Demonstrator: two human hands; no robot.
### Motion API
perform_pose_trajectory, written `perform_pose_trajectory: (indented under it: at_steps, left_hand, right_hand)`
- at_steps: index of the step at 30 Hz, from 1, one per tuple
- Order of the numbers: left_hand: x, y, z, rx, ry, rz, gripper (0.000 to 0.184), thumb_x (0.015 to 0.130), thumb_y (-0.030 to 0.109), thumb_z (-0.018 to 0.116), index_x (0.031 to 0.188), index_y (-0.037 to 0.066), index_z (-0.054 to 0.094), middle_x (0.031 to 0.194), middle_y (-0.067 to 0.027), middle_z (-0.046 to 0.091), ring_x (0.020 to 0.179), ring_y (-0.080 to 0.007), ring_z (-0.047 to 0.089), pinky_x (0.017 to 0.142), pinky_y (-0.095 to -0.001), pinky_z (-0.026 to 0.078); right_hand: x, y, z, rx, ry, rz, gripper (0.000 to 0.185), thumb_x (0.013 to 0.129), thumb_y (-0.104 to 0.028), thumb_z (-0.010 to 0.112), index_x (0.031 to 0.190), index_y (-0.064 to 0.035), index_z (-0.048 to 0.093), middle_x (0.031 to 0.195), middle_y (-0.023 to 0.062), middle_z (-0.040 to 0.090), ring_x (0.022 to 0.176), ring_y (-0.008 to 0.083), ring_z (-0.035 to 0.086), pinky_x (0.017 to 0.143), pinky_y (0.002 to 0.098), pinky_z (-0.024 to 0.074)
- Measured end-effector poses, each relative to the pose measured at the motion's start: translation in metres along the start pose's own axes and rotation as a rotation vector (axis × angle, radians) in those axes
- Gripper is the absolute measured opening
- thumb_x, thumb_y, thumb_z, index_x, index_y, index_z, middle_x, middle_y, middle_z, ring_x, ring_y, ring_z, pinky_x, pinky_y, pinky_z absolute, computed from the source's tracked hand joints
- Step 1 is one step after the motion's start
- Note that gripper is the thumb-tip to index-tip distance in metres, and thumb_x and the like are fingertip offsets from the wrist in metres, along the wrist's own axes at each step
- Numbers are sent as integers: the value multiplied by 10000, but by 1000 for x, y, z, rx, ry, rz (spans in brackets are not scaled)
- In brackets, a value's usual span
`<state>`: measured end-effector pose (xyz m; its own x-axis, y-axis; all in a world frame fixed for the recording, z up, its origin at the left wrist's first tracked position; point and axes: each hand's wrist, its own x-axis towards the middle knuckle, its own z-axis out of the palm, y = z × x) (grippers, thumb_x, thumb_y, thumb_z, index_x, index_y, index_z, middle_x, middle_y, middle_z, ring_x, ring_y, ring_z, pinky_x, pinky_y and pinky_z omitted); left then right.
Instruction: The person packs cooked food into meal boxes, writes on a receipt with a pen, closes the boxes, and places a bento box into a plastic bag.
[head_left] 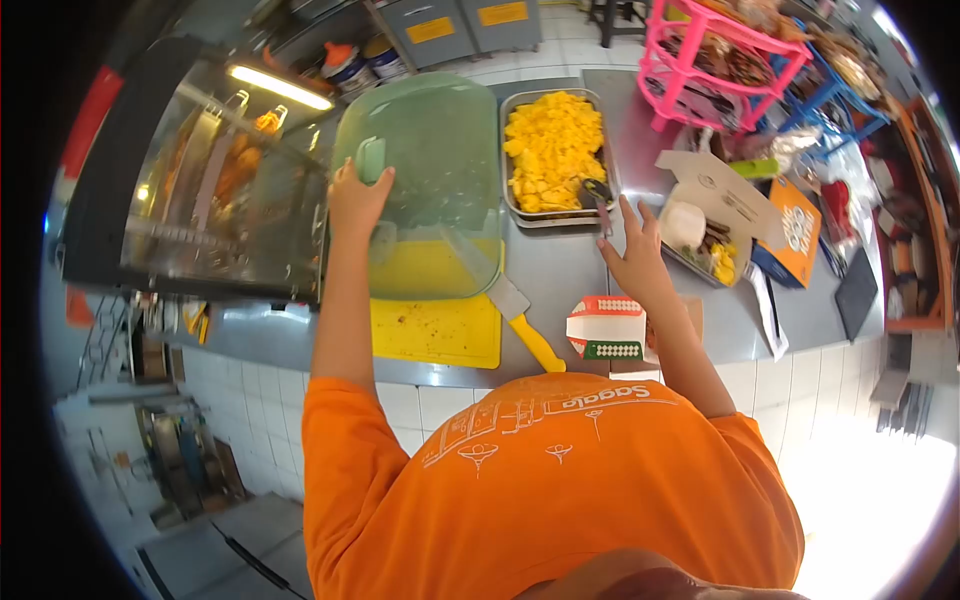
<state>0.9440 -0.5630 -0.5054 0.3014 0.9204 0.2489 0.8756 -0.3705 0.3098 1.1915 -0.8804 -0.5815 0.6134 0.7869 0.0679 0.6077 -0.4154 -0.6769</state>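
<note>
My left hand is closed at the handle of a large translucent green lid. Part of a yellow cutting board shows through the lid's near end. A knife with a yellow handle lies with its blade partly under the lid. To the right stands a metal tray of chopped yellow food. A dark serving utensil rests in its near right corner. My right hand is open beside that utensil's handle, fingers spread, holding nothing.
Right of my hand, an open cardboard box holds rice, dark pieces and yellow food. Near the counter edge sits a small red, white and green carton. A glass display cabinet stands left; a pink rack stands back right.
</note>
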Motion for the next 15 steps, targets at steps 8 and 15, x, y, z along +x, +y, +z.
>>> perform_pose_trajectory:
  at_steps: [8, 15]
  left_hand:
    - [89, -42, 28, -116, -210, 57, 778, 597, 567, 764, 949, -114, 627, 912, -280, 642, 919, -375, 633, 813, -425, 486]
    - [76, -6, 18, 44, -251, 67, 507, 744, 483, 624, 1039, 73, 660, 1088, -146, 613, 984, -364, 581, 851, -421, 449]
  right_hand:
    - [-113, 7, -29, 88, 153, 301, 602, 823, -195, 634, 1360, -85, 386, 1368, 256, 322, 1256, 444, 346, 1007, 459, 361]
    - [-197, -9, -17, 199, 327, 528, 584, 824, -177, 638, 1350, -94, 398, 1352, 233, 349, 1202, 403, 414, 974, 421, 395]
